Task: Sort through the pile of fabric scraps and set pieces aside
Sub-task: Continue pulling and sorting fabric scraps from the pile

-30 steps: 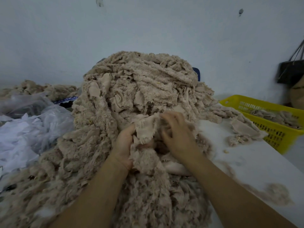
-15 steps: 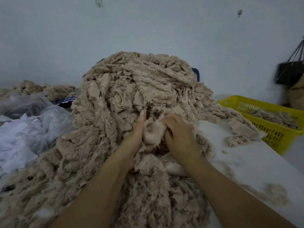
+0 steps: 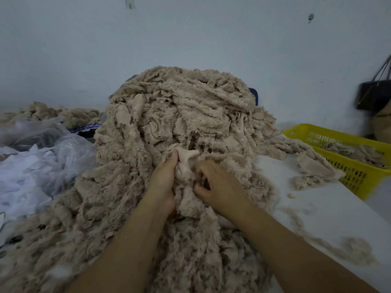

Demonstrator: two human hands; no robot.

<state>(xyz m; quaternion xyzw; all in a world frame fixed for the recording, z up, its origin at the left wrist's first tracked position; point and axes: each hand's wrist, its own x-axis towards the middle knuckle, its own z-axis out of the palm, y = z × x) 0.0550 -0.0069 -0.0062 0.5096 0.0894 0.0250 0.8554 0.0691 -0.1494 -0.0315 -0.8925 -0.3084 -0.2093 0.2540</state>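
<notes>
The fingers (image 3: pixel 206 167) of the right hand (image 3: pixel 220 185) are curled tight into a scrap (image 3: pixel 187 159), thumb underneath, pinching a fold of its fleecy side, apparently to draw it free of the tangle. Just left of them, the left hand (image 3: pixel 163 182) lays its own fingers (image 3: pixel 170 166) fairly straight against the same scrap's smooth backing, likely bracing it. Its thumb is hidden, so whether it grasps or only presses cannot be told. The scrap sits between both hands on the near slope of the pile (image 3: pixel 190 106), which rises beyond the fingertips and spills toward the person. Well to the right of the fingers, a yellow basket (image 3: pixel 342 163) at the counter (image 3: pixel 317 212) edge already holds similar pieces, so it is probably the set-aside spot. A few loose pieces (image 3: pixel 313 166) lie between the fingers and the basket. Far to the left lie crumpled plastic bags (image 3: pixel 53 166)
</notes>
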